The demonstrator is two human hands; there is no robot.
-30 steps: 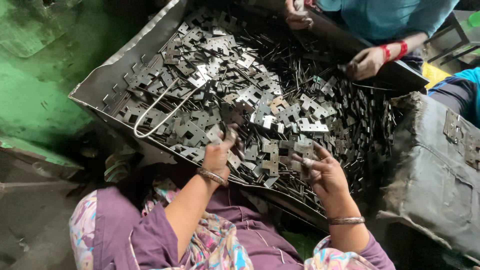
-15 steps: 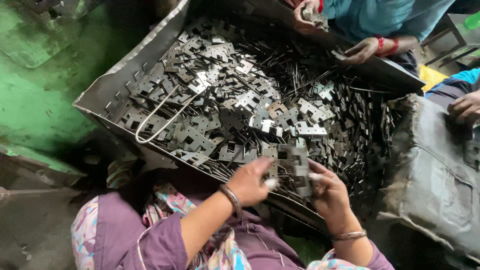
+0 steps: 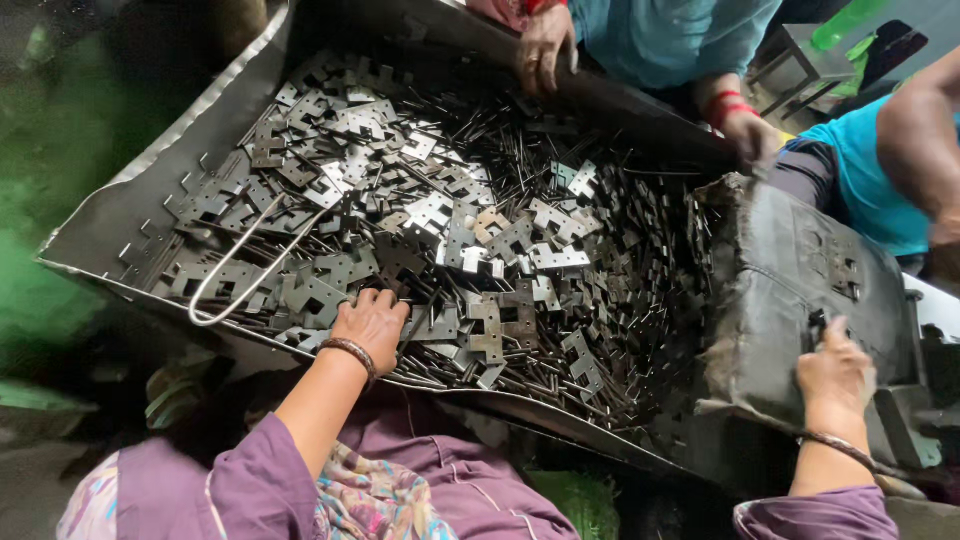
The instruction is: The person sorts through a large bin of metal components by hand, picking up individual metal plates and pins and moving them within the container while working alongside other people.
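- The left hand point(image 3: 372, 322) lies palm-down on the heap of flat, notched grey metal plates point(image 3: 430, 215), near the front edge of the wide, dented sheet-metal tray point(image 3: 130, 215); its fingers are curled loosely over the plates, and whether its grip closes on any one piece cannot be told.
- The plates fill most of the tray, mixed with thin dark metal pins point(image 3: 520, 160).
- A long bent loop of bright wire point(image 3: 245, 265) lies on the plates just left of the left hand.
- The right hand point(image 3: 835, 375) rests well apart from the left, on the front face of a worn, dark grey metal box point(image 3: 790, 290) at the tray's right end; its fingers are bent against a small fitting, and its grip there cannot be made out.
- Both wrists carry a thin bangle; the sleeves are purple.
- At the tray's far rim, another person in a teal shirt point(image 3: 660, 35) has one hand point(image 3: 545, 50) on the edge and a second hand point(image 3: 745, 130) near the box.
- A bare arm point(image 3: 920, 130) enters from the right.
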